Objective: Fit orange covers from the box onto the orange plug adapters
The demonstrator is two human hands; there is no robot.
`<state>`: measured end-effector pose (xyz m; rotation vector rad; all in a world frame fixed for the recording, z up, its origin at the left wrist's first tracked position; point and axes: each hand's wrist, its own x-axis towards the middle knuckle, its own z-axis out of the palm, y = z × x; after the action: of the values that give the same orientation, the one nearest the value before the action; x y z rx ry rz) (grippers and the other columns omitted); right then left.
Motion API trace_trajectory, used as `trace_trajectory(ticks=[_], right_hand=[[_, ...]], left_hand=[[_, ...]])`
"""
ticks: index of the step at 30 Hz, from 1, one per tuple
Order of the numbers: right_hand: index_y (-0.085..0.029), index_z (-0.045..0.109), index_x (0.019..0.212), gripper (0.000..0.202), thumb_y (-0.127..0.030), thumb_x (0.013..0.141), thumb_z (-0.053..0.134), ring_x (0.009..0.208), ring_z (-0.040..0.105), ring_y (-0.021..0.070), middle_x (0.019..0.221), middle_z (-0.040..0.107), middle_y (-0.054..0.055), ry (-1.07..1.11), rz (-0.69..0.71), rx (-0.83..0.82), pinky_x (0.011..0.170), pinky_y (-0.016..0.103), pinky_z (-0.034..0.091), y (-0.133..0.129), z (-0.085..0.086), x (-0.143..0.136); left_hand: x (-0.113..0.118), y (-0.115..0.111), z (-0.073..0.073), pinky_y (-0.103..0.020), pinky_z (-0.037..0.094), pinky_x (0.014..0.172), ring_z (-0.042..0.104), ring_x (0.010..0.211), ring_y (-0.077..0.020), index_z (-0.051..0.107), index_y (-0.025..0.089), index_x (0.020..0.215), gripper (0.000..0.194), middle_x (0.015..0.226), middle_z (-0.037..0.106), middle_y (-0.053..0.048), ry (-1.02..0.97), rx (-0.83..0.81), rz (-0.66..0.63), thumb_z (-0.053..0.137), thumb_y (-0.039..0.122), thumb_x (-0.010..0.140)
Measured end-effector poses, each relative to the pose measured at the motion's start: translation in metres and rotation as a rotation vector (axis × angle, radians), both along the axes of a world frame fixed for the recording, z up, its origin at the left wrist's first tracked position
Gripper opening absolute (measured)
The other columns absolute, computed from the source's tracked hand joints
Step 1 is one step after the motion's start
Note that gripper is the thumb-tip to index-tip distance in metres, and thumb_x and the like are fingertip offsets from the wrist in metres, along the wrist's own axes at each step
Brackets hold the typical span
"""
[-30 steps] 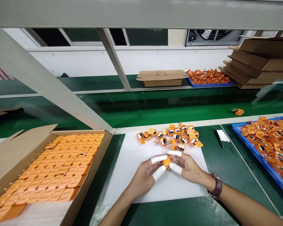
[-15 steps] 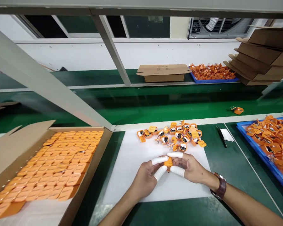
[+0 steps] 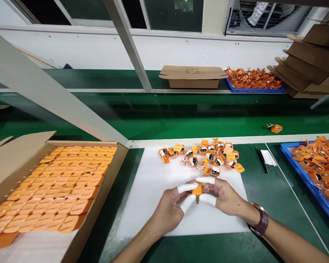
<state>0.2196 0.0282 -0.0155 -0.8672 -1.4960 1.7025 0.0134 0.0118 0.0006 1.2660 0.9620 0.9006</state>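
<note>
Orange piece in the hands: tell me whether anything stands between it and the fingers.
Only the white finger covers on the left hand and right hand; nothing else visible separates either hand from the orange piece.

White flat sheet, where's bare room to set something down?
The white flat sheet is bare between its left edge and the left hand, and between the forearms near its front edge. Its far side is crowded with open orange plastic casings.

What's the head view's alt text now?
A left hand and right hand hold a small orange plastic casing over a white sheet. Beyond lie open orange casings; left, a brown cardboard box; right, a blue plastic tray.
</note>
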Motion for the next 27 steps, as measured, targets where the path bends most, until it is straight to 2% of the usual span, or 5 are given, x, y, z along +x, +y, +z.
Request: trace_trajectory(ticks=[8, 13, 21, 27], right_hand=[[-0.021, 0.064, 0.125, 0.041, -0.037, 0.088, 0.074, 0.076, 0.055, 0.0121, 0.084, 0.054, -0.002, -0.091, -0.092, 0.124, 0.078, 0.030, 0.054, -0.002, -0.005, -0.007], [-0.021, 0.061, 0.129, 0.046, -0.039, 0.088, 0.073, 0.078, 0.058, 0.0136, 0.085, 0.057, 0.000, -0.067, -0.090, 0.089, 0.080, 0.032, 0.055, -0.003, -0.005, -0.009], [-0.021, 0.059, 0.131, 0.045, -0.040, 0.091, 0.071, 0.088, 0.065, 0.0148, 0.092, 0.064, 0.002, 0.036, -0.031, 0.069, 0.090, 0.033, 0.054, -0.002, -0.006, -0.004], [-0.019, 0.058, 0.132, 0.047, -0.044, 0.093, 0.068, 0.087, 0.064, 0.0154, 0.090, 0.066, 0.003, -0.002, -0.047, 0.078, 0.088, 0.034, 0.055, -0.002, -0.011, -0.003]], left_hand=[[-0.001, 0.003, -0.003, -0.043, 0.052, 0.109, 0.067, 0.120, -0.0292, 0.075, 0.020, 0.110, 0.028, 0.128, 0.072, -0.008, -0.030, -0.033, -0.004, 0.075, 0.027, 0.083], [-0.003, 0.003, -0.005, -0.041, 0.056, 0.105, 0.069, 0.117, -0.0283, 0.074, 0.018, 0.112, 0.029, 0.129, 0.072, -0.010, -0.037, -0.017, -0.002, 0.072, 0.028, 0.084], [-0.001, 0.004, -0.003, -0.044, 0.055, 0.105, 0.070, 0.115, -0.0301, 0.073, 0.016, 0.109, 0.034, 0.123, 0.074, -0.012, 0.004, -0.075, 0.051, 0.077, 0.032, 0.079], [-0.002, 0.005, -0.003, -0.043, 0.056, 0.105, 0.071, 0.114, -0.0292, 0.074, 0.017, 0.108, 0.033, 0.125, 0.074, -0.011, 0.009, -0.050, 0.030, 0.076, 0.034, 0.080]])
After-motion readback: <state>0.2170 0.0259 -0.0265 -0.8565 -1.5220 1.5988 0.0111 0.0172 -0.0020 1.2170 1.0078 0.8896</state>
